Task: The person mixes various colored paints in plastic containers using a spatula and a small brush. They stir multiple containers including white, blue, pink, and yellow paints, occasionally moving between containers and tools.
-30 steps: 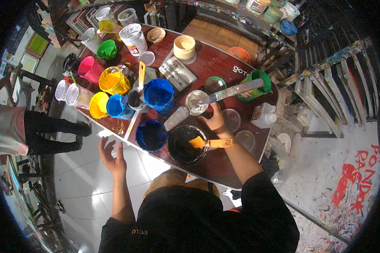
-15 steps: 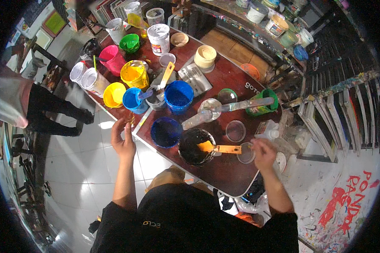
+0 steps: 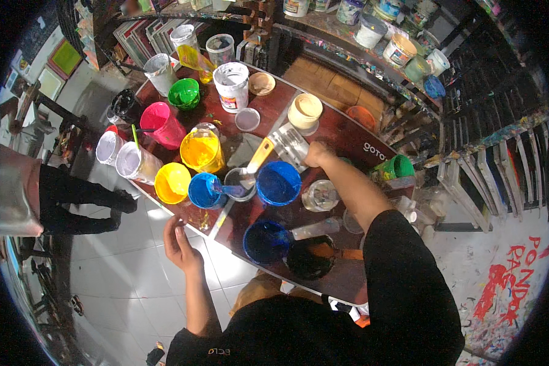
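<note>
Two bare hands are at work around a dark red table [image 3: 341,137], and it's the right one that has the action! The right hand [image 3: 314,154] is out at full stretch, right at the 4 o'clock edge of a smeared, silvery sheet [image 3: 290,145]. Fingers look bunched together, but whether they pinch that edge or only touch it, I cannot tell.

That sheet lies flat, at 12 o'clock from the big blue tub [image 3: 279,185], with a cream tub [image 3: 305,111] just beyond it toward 1 o'clock. A yellow-handled tool [image 3: 261,152] leans up out of a grey tub [image 3: 241,185], its handle near the sheet's 9 o'clock side. Straight down at 6 o'clock from the right hand sits a clear jar [image 3: 321,196]; out at 3 o'clock, a green container [image 3: 399,166] lies tilted.

Over to the left hand [image 3: 183,249]: empty, off the table's near edge, fingers loosely curled, thumb apart. At 12 o'clock from it stands a small yellow tub [image 3: 172,183], with a light-blue tub [image 3: 205,192] at 1 o'clock. And at 6 o'clock from the big blue tub, a dark-blue bucket [image 3: 266,243] sits beside a black-coated pot [image 3: 311,263].
</note>
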Action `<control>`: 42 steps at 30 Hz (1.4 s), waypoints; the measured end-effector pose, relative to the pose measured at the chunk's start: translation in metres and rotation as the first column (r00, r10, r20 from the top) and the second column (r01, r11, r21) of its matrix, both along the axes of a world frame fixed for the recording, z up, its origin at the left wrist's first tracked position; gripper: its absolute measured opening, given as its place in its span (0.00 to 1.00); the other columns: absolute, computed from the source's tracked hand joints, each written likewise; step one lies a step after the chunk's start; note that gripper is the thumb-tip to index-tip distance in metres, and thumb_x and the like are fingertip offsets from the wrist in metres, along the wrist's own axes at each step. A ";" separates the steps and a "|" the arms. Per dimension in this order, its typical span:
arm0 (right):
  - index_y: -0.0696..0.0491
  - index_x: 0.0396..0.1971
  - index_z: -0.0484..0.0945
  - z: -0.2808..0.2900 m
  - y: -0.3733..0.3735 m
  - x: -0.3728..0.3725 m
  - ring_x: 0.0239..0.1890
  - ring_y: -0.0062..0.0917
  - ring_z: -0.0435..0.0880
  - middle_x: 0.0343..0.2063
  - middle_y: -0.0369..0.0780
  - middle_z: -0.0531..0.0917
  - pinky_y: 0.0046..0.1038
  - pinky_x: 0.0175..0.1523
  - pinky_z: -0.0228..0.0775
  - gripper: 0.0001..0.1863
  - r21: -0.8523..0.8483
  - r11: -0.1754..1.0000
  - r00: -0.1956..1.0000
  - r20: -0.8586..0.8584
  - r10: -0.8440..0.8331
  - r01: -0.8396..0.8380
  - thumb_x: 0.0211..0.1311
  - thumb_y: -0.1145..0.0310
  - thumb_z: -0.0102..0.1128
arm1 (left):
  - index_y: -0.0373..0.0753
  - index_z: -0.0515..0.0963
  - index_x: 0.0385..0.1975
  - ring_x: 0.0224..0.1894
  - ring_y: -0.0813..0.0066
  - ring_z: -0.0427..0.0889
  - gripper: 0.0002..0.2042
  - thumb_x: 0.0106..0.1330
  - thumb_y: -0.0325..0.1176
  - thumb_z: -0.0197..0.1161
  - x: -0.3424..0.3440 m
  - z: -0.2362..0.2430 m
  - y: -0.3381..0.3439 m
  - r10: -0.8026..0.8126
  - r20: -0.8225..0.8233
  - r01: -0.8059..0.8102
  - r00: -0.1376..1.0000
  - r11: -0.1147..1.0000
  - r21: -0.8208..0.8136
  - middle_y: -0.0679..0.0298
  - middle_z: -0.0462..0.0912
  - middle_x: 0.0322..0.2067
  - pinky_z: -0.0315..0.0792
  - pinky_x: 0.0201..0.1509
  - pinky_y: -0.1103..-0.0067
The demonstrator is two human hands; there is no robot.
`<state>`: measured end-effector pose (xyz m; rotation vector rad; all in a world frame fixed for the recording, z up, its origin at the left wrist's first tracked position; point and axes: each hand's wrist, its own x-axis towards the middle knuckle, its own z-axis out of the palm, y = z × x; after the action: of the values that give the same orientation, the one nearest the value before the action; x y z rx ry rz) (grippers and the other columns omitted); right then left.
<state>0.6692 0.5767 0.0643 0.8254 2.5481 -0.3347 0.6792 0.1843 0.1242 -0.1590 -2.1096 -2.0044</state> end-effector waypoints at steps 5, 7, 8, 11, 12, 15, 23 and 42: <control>0.63 0.39 0.77 -0.027 0.013 0.001 0.47 0.37 0.78 0.44 0.52 0.78 0.32 0.52 0.69 0.36 -0.067 0.996 0.994 0.102 -0.048 0.055 0.32 0.50 0.74 | 0.29 0.71 0.46 0.43 0.71 0.75 0.12 0.67 0.28 0.49 -0.004 -0.004 -0.009 -0.033 0.055 0.034 0.998 0.999 -0.025 0.55 0.76 0.43 0.68 0.51 0.77; 0.65 0.40 0.77 -0.028 0.016 -0.001 0.47 0.37 0.78 0.44 0.52 0.78 0.32 0.52 0.69 0.38 -0.061 0.997 0.993 0.113 -0.033 0.040 0.30 0.50 0.75 | 0.29 0.71 0.46 0.43 0.71 0.75 0.12 0.67 0.27 0.49 -0.005 -0.006 -0.010 -0.035 0.055 0.036 0.998 0.999 -0.015 0.55 0.76 0.43 0.68 0.50 0.77; 0.66 0.40 0.76 -0.028 0.020 -0.002 0.46 0.37 0.79 0.44 0.52 0.78 0.31 0.51 0.69 0.39 -0.080 0.996 0.991 0.124 -0.039 0.049 0.29 0.50 0.75 | 0.29 0.71 0.46 0.43 0.71 0.75 0.12 0.66 0.27 0.50 -0.006 -0.005 -0.008 -0.037 0.051 0.038 0.998 0.999 -0.005 0.56 0.76 0.43 0.68 0.50 0.77; 0.67 0.40 0.76 -0.011 0.017 -0.008 0.45 0.36 0.79 0.43 0.51 0.79 0.30 0.51 0.69 0.40 -0.109 0.992 0.994 0.103 -0.047 0.058 0.27 0.51 0.76 | 0.29 0.71 0.46 0.43 0.72 0.75 0.12 0.66 0.27 0.51 -0.001 -0.006 -0.010 -0.034 0.044 0.032 0.998 0.999 0.042 0.56 0.76 0.43 0.68 0.50 0.77; 0.67 0.40 0.76 -0.001 0.016 -0.008 0.45 0.36 0.79 0.42 0.51 0.79 0.30 0.51 0.69 0.41 -0.109 0.992 0.995 0.083 -0.057 0.066 0.27 0.52 0.76 | 0.29 0.71 0.46 0.43 0.72 0.75 0.12 0.66 0.27 0.51 -0.001 -0.006 -0.009 -0.039 0.038 0.036 0.999 0.997 0.066 0.56 0.76 0.43 0.68 0.50 0.78; 0.60 0.36 0.78 -0.004 0.020 -0.005 0.41 0.36 0.79 0.37 0.49 0.80 0.32 0.46 0.70 0.32 -0.218 0.976 0.996 -0.090 -0.019 -0.001 0.30 0.54 0.74 | 0.30 0.71 0.46 0.43 0.73 0.75 0.12 0.66 0.28 0.51 0.002 -0.006 -0.012 -0.044 0.030 0.043 0.999 0.999 0.022 0.57 0.76 0.43 0.67 0.50 0.78; 0.57 0.23 0.70 0.058 -0.001 0.022 0.22 0.26 0.71 0.18 0.43 0.73 0.31 0.30 0.63 0.18 -0.195 0.959 0.709 -0.705 0.009 -0.206 0.37 0.67 0.72 | 0.29 0.70 0.47 0.45 0.71 0.75 0.12 0.66 0.27 0.51 0.011 0.002 -0.011 -0.097 -0.009 0.097 0.995 0.991 0.087 0.57 0.75 0.45 0.69 0.51 0.77; 0.61 0.18 0.72 0.286 -0.149 0.389 0.38 0.43 0.81 0.35 0.47 0.80 0.34 0.37 0.77 0.05 0.742 0.611 0.023 -0.640 0.768 0.276 0.40 0.79 0.59 | 0.37 0.50 0.63 0.56 0.64 0.69 0.44 0.46 0.26 0.71 0.266 0.143 0.102 -0.894 -0.356 0.955 0.271 0.206 0.212 0.54 0.65 0.57 0.63 0.56 0.71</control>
<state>1.0577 0.4279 0.3501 -0.0295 4.3104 0.7104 0.9453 0.2859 0.2670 -1.9027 -1.4354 -2.7737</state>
